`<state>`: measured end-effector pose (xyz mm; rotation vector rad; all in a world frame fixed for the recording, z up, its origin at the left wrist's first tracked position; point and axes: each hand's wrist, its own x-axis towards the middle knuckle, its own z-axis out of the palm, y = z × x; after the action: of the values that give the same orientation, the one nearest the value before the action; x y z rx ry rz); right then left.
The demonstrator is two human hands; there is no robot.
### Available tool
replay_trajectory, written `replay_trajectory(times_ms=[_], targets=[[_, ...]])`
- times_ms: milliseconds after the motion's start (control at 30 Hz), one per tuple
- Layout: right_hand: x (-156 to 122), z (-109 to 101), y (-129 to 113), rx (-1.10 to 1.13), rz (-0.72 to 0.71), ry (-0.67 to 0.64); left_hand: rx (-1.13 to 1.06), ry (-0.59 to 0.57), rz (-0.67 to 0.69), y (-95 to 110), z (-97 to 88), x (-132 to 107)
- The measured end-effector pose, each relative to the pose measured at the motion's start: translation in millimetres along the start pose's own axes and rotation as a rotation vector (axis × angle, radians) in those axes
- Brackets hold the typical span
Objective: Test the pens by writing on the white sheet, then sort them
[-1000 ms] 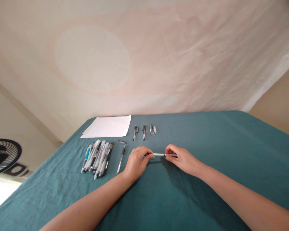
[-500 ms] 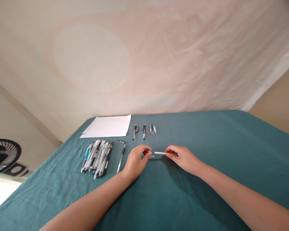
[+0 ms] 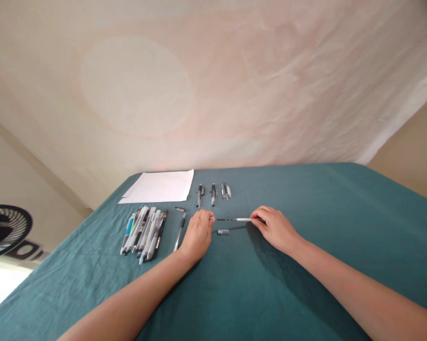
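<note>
My left hand [image 3: 198, 232] and my right hand [image 3: 275, 227] rest on the teal tablecloth [image 3: 306, 199] and hold a thin pen refill [image 3: 233, 219] stretched level between them. The left fingers pinch its dark tip end; the right fingers pinch its white end. A small grey pen part [image 3: 223, 232] lies loose on the cloth just below the refill. A single pen [image 3: 180, 231] lies right beside my left hand.
A bundle of several pens [image 3: 144, 232] lies to the left. White paper sheets [image 3: 160, 186] sit at the far edge, with three short pen pieces [image 3: 212, 193] beside them. A small clip part [image 3: 180, 209] lies near. A black fan [image 3: 4, 229] stands off the table's left.
The hands have drawn apart, and the thin refill now shows longer between them. The small grey part has dropped onto the cloth below it.
</note>
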<state>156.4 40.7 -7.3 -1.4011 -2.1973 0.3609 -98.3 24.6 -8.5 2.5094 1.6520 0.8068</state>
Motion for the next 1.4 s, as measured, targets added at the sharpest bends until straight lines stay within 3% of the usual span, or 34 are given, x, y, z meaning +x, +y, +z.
replay_trajectory(times_ms=[333, 433, 533, 767, 900, 1067, 1167, 1300, 1400], targets=[[3.0, 1.1, 26.9, -0.226, 0.120, 0.059, 0.077, 0.081, -0.144, -14.0, -3.9, 4.9], [6.3, -2.5, 30.0, -0.149, 0.132, 0.131, 0.077, 0.087, -0.155, -18.8, -7.6, 7.6], [6.2, -3.8, 17.1, 0.045, 0.037, 0.179, 0.055, 0.028, -0.075, -11.6, -9.1, 6.2], [-6.7, 11.3, -29.4, 0.181, -0.067, -0.041, -0.013, -0.062, 0.020, 22.2, 1.4, -4.7], [-7.4, 11.7, -31.1, 0.141, -0.078, -0.080, -0.061, -0.078, 0.008, 21.3, 3.0, -2.8], [-2.7, 2.6, -17.5, 0.120, -0.024, -0.048, -0.137, -0.074, 0.015, 18.5, -7.7, 0.7], [10.3, -3.2, -4.1, 0.180, 0.104, -0.028, -0.146, -0.113, 0.071, 19.6, -12.9, 0.0], [47.5, -4.3, 11.6, 0.157, 0.322, -0.028, -0.131, -0.189, 0.166, 20.9, -12.6, -0.6], [81.8, 3.9, 16.6, 0.112, 0.360, -0.018, -0.109, -0.204, 0.207, 20.4, -10.6, -0.8]])
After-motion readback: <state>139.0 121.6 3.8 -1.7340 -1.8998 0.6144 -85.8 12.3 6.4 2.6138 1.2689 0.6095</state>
